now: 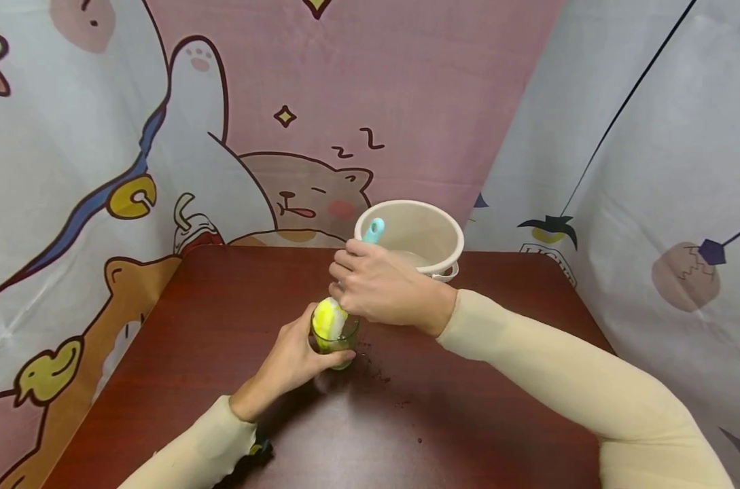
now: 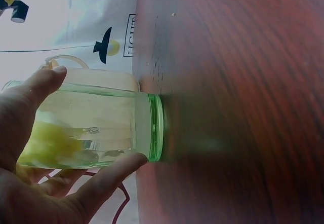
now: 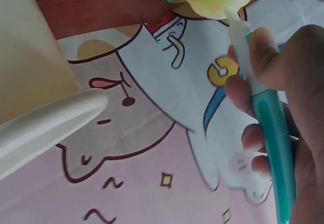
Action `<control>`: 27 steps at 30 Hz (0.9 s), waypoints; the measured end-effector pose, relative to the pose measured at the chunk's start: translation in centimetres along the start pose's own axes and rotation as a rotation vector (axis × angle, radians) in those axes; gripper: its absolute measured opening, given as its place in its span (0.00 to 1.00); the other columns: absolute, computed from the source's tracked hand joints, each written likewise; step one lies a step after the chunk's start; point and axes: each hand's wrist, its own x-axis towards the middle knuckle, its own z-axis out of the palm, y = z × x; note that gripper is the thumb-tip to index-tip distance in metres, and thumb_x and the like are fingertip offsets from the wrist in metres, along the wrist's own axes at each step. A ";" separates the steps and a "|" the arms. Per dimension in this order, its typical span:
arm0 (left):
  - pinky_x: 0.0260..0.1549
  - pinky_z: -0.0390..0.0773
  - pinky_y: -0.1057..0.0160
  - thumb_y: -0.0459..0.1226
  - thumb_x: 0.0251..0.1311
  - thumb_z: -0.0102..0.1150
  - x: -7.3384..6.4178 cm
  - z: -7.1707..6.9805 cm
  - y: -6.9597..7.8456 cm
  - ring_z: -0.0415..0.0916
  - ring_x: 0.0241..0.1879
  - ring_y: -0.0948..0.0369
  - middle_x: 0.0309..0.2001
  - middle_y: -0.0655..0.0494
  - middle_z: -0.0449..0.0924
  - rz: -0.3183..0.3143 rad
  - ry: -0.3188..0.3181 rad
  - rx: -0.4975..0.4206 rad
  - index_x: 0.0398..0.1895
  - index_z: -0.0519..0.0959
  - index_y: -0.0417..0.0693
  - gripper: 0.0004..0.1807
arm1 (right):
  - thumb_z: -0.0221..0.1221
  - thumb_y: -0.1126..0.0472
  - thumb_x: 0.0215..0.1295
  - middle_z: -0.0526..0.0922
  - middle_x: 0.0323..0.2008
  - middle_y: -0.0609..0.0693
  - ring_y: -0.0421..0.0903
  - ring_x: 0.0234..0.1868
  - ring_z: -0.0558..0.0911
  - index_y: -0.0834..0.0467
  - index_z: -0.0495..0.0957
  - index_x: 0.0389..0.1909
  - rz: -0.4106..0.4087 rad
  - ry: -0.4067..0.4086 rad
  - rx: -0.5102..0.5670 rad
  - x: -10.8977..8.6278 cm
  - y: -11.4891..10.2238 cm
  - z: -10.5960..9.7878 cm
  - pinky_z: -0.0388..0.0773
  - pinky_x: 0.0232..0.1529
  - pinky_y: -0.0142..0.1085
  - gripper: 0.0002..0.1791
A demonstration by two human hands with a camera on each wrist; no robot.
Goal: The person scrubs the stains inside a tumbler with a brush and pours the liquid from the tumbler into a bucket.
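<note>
1. Cream fabric of the right sleeve (image 1: 559,367) lies nearest my head camera, crossing the surface (image 1: 467,421) to the right of the glass (image 1: 346,341); the left sleeve (image 1: 195,448) comes in from the near left of the glass.
2. From my post I see the left grip (image 1: 293,360) clamped round the glass, thumb across its near side. I cannot tell whether the base of the glass touches the surface.
3. My right grip (image 1: 384,282) is above the glass and a little to its right, fingers curled round the teal-and-white handle of the brush (image 3: 269,115).
4. That brush slants down to the glass: its yellow-and-white sponge head (image 1: 327,320) is partly inside the glass, the rest showing above the rim, while the teal end points up and away beyond the glass.
5. Beyond the glass and to its right, a pale bucket (image 1: 425,227) stands on the surface, its carrying loop (image 1: 448,274) on the side away from the glass.
6. On my head feed the right grip blocks part of the bucket's near rim and the middle of the brush.
7. Small dark spots (image 1: 378,373) dot the surface just right of the glass.
8. Nearer than the glass, beside the left sleeve, a dark item (image 1: 261,451) is too hidden for me to identify.
9. Past the glass and bucket hangs a curtain (image 1: 443,88) printed with cartoon animals.
</note>
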 end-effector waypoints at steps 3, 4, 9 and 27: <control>0.44 0.87 0.63 0.54 0.56 0.94 0.0 -0.2 -0.1 0.88 0.45 0.63 0.51 0.58 0.92 -0.002 -0.001 0.001 0.76 0.75 0.54 0.49 | 0.69 0.51 0.77 0.90 0.36 0.41 0.45 0.43 0.81 0.42 0.93 0.35 -0.057 -0.046 -0.087 1.3 -0.7 0.1 0.71 0.57 0.38 0.09; 0.44 0.87 0.63 0.54 0.56 0.93 -0.1 -0.2 0.0 0.88 0.45 0.63 0.51 0.59 0.92 -0.006 -0.004 0.000 0.76 0.75 0.55 0.48 | 0.68 0.50 0.78 0.90 0.36 0.40 0.45 0.43 0.80 0.41 0.93 0.35 -0.075 -0.072 -0.107 1.6 -0.9 0.1 0.70 0.58 0.38 0.10; 0.46 0.88 0.61 0.56 0.56 0.93 -0.2 -0.3 -0.1 0.88 0.45 0.64 0.51 0.62 0.92 -0.012 -0.014 -0.019 0.74 0.76 0.60 0.46 | 0.65 0.47 0.80 0.94 0.40 0.39 0.45 0.47 0.80 0.35 0.93 0.35 -0.130 -0.206 -0.145 2.7 -1.2 0.0 0.67 0.61 0.41 0.11; 0.46 0.91 0.60 0.52 0.56 0.94 -0.1 -0.5 0.0 0.90 0.50 0.62 0.56 0.60 0.92 -0.006 -0.021 -0.042 0.74 0.76 0.62 0.45 | 0.77 0.48 0.63 0.95 0.35 0.44 0.49 0.45 0.85 0.37 0.89 0.28 -0.060 -0.328 0.072 1.9 0.8 -0.5 0.68 0.62 0.44 0.07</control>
